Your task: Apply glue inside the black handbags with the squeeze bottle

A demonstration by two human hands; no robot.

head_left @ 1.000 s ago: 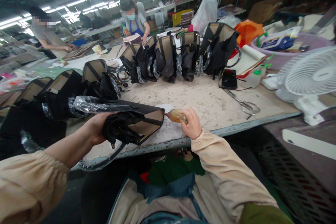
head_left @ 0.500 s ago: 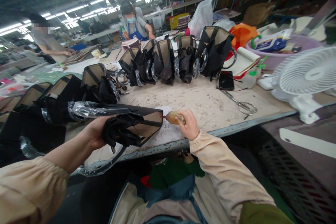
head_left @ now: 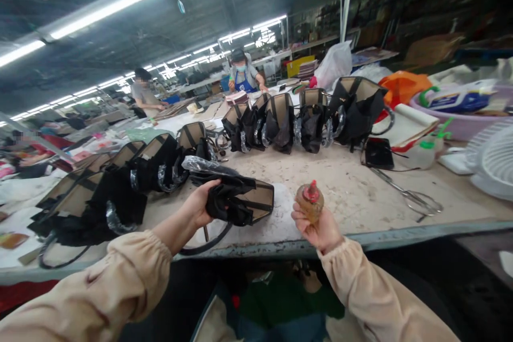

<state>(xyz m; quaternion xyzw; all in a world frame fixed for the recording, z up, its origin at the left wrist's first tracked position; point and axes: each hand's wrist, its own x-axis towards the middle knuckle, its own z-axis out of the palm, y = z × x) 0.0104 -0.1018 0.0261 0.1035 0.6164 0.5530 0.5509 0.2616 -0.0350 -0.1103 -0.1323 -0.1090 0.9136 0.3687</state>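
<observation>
My left hand (head_left: pixel 203 204) grips a black handbag (head_left: pixel 261 199) by its folded black cloth, close to the table's front edge. The bag lies tilted on its side, its tan inner end facing right and a dark loop handle hanging at the near edge. Clear plastic wraps another handle at its far side. In my right hand (head_left: pixel 318 227) is a squat glue bottle (head_left: pixel 309 202) of amber liquid, its red nozzle pointing up. The bottle is held to the right of the bag, apart from it. My fingers wrap around its lower part.
More black bags (head_left: pixel 279 123) stand in a row at the back, with others (head_left: pixel 90 192) at left. Scissors (head_left: pixel 417 199), a dark phone-like slab (head_left: pixel 379 153), a white fan (head_left: pixel 491 157) and a purple basin (head_left: pixel 452 123) are at right. A co-worker (head_left: pixel 244 77) works across the table.
My right hand has drawn the bottle away from the bag's end and turned its nozzle from pointing left to pointing up. The left hand still holds the bag. The view has shifted left and upward.
</observation>
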